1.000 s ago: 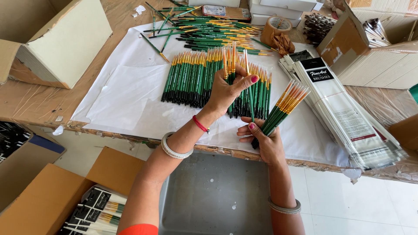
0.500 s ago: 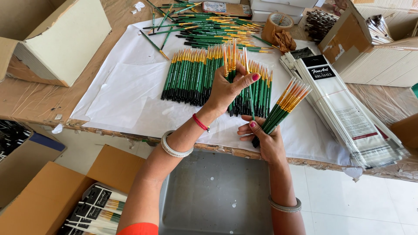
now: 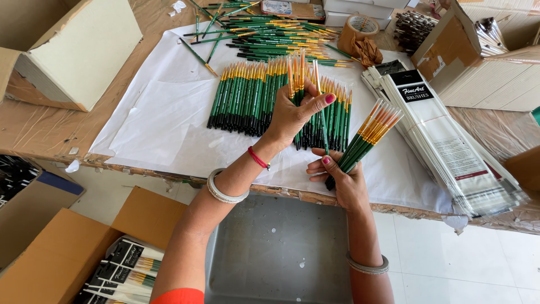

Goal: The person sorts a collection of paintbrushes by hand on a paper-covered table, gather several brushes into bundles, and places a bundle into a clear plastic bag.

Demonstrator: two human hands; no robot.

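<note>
A stack of long, flat, clear plastic sleeves [image 3: 450, 141] with black and white card headers lies on the counter [image 3: 56, 129] just to the right of the white paper sheet [image 3: 163, 124]; the topmost header is a black rectangle with white lettering. Beyond that stack stands an open brown cardboard box [image 3: 478, 62] with more packed goods in it. A roll of brown tape [image 3: 360, 31] sits beyond the sheet's far right corner. A large pale cardboard box [image 3: 73, 50] lies tipped to the left of the sheet. Below the counter, on the left of the floor, an open carton [image 3: 121, 270] holds black-headed packs of brushes.

On the sheet, a neat row of paintbrushes [image 3: 247, 95] lies side by side: thin green handles, black ends nearest the person, gold ferrules and orange tips pointing away. A loose heap of the same brushes [image 3: 270, 36] is scattered at the sheet's far edge.

The left hand [image 3: 292, 115] hovers over the right part of the row, its grip pinching a few brushes [image 3: 298, 73] upright, thumb pressed across them. The right hand [image 3: 343, 177], at the sheet's near edge, has its grip wrapped round a fanned bundle of brushes [image 3: 371, 132] that slants up to the right. Both wrists wear silver bangles; the left also has a red band.
</note>
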